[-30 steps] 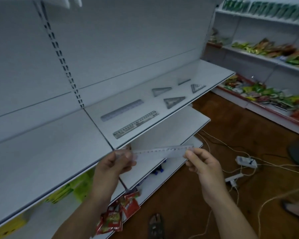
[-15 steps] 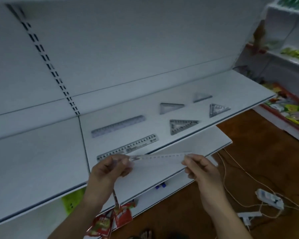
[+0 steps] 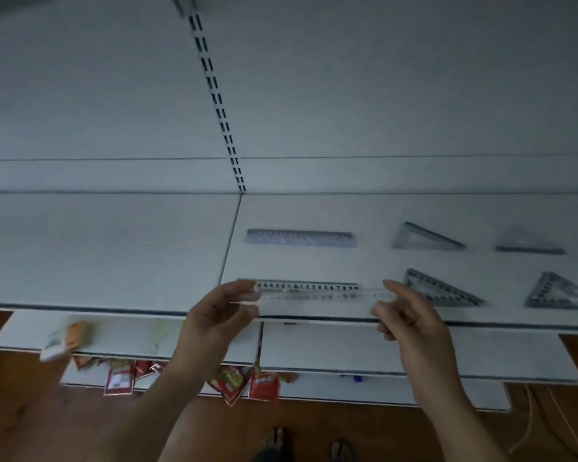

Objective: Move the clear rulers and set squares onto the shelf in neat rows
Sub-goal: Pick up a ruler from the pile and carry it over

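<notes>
On the lower tiers at left hang red snack packets (image 3: 260,385). Above them the left hand (image 3: 219,316) pinches the left end of a clear ruler (image 3: 317,300) with curled fingers (image 3: 237,287), holding it level over the front edge of the white shelf (image 3: 114,248). Just behind it a second ruler (image 3: 309,287) lies on the shelf, and a third ruler (image 3: 301,237) lies farther back. The right hand (image 3: 412,323) pinches the held ruler's other end. To the right, four set squares (image 3: 441,290) lie in two rows.
</notes>
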Available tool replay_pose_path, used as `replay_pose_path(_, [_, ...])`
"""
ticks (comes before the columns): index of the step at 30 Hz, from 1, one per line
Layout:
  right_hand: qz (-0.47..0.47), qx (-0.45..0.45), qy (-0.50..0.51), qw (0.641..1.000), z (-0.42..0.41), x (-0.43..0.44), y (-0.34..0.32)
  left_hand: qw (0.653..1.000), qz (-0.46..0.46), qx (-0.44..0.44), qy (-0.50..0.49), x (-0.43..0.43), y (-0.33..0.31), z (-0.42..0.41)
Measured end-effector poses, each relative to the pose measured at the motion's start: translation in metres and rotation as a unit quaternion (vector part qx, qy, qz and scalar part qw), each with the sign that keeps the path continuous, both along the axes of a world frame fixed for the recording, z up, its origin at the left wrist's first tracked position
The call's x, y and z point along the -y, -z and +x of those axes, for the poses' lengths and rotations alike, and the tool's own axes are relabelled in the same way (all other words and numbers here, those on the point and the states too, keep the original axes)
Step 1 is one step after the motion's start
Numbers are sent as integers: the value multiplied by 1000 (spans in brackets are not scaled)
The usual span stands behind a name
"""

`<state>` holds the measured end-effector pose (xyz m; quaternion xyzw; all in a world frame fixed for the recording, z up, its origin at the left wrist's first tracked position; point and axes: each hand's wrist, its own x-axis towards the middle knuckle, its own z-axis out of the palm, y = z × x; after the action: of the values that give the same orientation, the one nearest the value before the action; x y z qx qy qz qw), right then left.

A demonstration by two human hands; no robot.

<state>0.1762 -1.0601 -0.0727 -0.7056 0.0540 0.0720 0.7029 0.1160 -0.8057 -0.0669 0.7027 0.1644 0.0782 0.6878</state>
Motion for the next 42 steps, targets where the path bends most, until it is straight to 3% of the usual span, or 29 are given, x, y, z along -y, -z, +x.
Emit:
replay_pose_path(4, [-34, 28, -23, 999, 8, 1, 5, 994, 86, 0, 74, -14, -1, 6])
replay_pose_path(7, [-99, 54, -66, 991, 18, 4, 6, 963, 248, 31, 102, -27, 1, 14])
replay_pose_path(11, [-204, 107, -126, 965, 30, 7, 2, 920, 365, 77, 118, -45, 2, 24])
replay_pose_path(14, [-321, 176, -164, 916, 44, 7, 2, 892, 424, 93, 124, -59, 7, 32])
replay_pose_path(18, [-452, 306, -210, 811, 63, 3, 9, 876, 448, 104, 147, -76, 18, 42])
replay_pose_path(24, [-522, 353, -230, 741, 76, -1, 18, 863, 461, 107, 176, -80, 28, 46])
replay_pose_path(29, [-545, 333, -243, 730, 77, 1, 24, 819, 533, 83, 196, -80, 35, 50])
replay_pose_path(42, [-517, 301, -275, 753, 76, 2, 25, 799, 524, 152, 251, -82, 41, 72])
